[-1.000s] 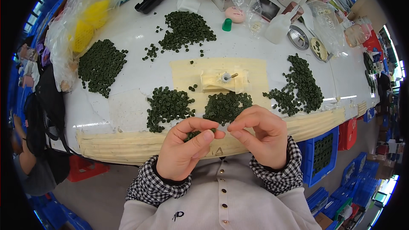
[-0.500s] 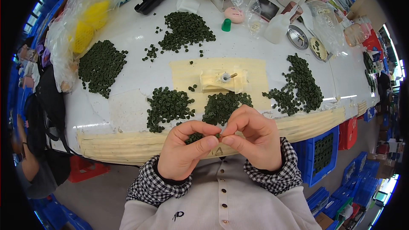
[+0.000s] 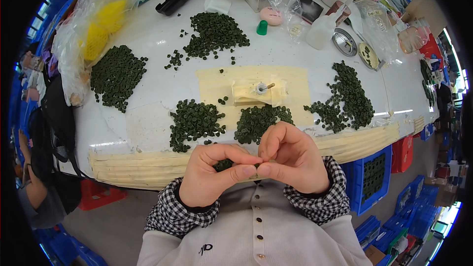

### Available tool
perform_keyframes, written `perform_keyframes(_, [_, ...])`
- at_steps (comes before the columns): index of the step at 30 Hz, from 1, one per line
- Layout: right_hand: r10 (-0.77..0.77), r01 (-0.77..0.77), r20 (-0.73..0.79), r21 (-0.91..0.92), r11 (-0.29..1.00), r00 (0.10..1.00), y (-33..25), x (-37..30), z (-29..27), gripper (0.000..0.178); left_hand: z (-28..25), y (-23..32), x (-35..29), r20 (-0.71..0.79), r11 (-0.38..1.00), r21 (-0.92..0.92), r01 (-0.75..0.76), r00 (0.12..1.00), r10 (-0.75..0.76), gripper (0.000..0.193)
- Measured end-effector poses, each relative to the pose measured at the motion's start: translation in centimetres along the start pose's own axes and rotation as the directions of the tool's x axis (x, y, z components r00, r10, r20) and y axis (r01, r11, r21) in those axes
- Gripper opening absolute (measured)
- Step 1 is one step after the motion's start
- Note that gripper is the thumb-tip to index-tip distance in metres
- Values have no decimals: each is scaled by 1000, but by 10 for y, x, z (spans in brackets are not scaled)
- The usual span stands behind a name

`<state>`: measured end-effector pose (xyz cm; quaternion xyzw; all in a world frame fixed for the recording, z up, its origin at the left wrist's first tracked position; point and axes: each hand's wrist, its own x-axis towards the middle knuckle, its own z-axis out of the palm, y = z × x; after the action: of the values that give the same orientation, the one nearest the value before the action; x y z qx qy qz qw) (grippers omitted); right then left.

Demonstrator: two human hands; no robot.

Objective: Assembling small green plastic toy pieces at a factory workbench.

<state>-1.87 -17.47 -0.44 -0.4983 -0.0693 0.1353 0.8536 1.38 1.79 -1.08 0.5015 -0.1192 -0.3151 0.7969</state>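
My left hand (image 3: 209,172) and my right hand (image 3: 294,162) meet above the table's near edge, thumbs and forefingers pinched tip to tip. Between the fingertips is a tiny dark green part (image 3: 256,165), almost wholly covered. More small dark green round parts (image 3: 223,165) show in the hollow of my left hand. Just beyond my fingers lie a heap of the same parts (image 3: 258,123) and another heap (image 3: 195,122) to its left. Behind them a taped block (image 3: 246,93) carries a short upright tube with a brownish stick (image 3: 269,87) leaning out of it.
Further heaps of green parts lie at left (image 3: 118,79), at the back (image 3: 217,37) and at right (image 3: 350,96). A green cap (image 3: 262,27), a white bottle (image 3: 320,33) and an open tin (image 3: 344,42) stand behind. Below the right edge is a blue crate (image 3: 367,182).
My left fingertips have shifted slightly right and closed tighter against the right ones. The green part between them is now more hidden. The heaps and the taped block are unchanged.
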Motion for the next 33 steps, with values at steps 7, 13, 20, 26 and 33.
perform_keyframes(7, [-81, 60, -149, -138, 989, 986, 2, -4, 5, 16, 8, 1, -1, -116, 999, -26, 40, 992, -43, 14])
perform_keyframes(13, [-405, 262, -101, -618, 741, 909, 1, 0, 7, 11, 10, -2, -1, -184, 1000, 2, 3, 983, -3, 14])
perform_keyframes(20, [-416, 250, -107, -656, 712, 903, -1, 0, 9, 14, 8, -5, 0, -191, 1000, -15, 16, 981, -18, 12])
perform_keyframes(26, [-436, 250, -78, -723, 644, 897, -5, 0, 11, 14, 13, -2, 0, -174, 997, 68, -26, 984, 37, 11])
perform_keyframes(33, [-421, 221, -78, -756, 616, 904, -8, -1, 12, 14, 15, -2, -1, -168, 951, 282, -123, 970, 175, 11])
